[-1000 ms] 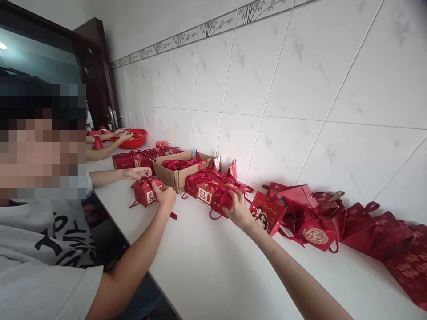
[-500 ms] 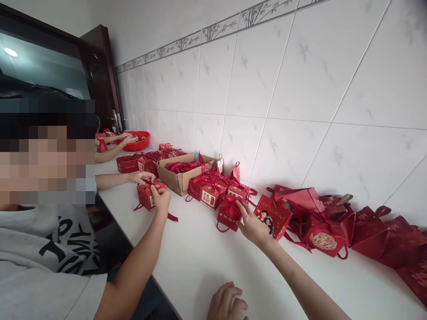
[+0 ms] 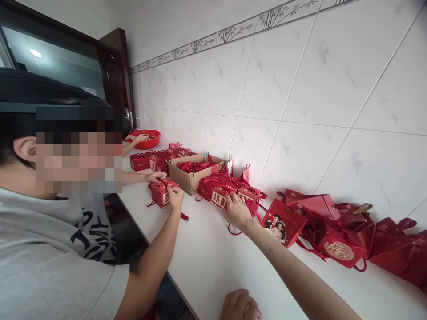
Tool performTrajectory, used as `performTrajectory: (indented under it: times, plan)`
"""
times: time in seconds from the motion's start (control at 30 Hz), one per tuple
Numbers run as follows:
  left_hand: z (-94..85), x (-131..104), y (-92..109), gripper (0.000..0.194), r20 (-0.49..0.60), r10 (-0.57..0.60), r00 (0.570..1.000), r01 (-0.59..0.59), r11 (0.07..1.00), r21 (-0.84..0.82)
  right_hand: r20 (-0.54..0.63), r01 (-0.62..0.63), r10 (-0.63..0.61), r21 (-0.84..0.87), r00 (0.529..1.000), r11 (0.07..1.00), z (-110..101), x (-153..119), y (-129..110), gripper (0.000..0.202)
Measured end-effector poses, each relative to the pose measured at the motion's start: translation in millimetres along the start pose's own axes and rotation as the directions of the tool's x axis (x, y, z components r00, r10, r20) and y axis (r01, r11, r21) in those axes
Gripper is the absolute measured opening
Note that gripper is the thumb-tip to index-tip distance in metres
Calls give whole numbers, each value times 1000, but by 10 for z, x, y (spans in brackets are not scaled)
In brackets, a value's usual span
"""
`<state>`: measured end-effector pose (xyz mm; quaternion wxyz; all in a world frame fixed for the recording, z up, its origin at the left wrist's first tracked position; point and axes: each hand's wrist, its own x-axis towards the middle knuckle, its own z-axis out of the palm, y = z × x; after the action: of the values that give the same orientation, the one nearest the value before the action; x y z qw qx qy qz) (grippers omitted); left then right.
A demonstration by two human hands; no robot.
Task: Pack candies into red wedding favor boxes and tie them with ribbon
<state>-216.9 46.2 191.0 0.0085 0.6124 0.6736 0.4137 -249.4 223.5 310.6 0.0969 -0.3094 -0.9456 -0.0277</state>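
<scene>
My right hand (image 3: 238, 212) reaches to a cluster of red gift boxes with ribbon bows. Its fingers are bent and close together, in front of a box marked with a gold double-happiness sign (image 3: 218, 200). A smaller red box is mostly hidden behind the hand; a ribbon loop (image 3: 234, 230) shows below it. Whether the fingertips pinch a ribbon or a box edge is hidden. My left hand (image 3: 240, 305) rests on the white table (image 3: 213, 262) at the bottom edge, its fingers curled in with nothing visible in them.
Left of me, a person's hands (image 3: 175, 195) work at the ribbon of a red box (image 3: 160, 195). A cardboard box (image 3: 182, 175) holds red ribbons. More red boxes (image 3: 338, 244) lie along the tiled wall at right. A red basin (image 3: 151, 140) stands far back.
My right hand has moved from the small box's bow toward the double-happiness box, its fingers more bent. My left fingers have curled in further. The view has turned slightly left.
</scene>
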Motion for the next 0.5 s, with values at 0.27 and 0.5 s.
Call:
performTrajectory:
  times: [0.27, 0.5]
  plan:
    - [-1059, 1196, -959, 27, -151, -102, 983, 106, 994, 19, 49, -24, 26, -43, 998, 999, 92, 420, -150, 48]
    - [-1323, 1731, -1560, 39, -420, -183, 889, 217, 976, 34, 65, 75, -70, -73, 995, 995, 220, 707, -337, 49]
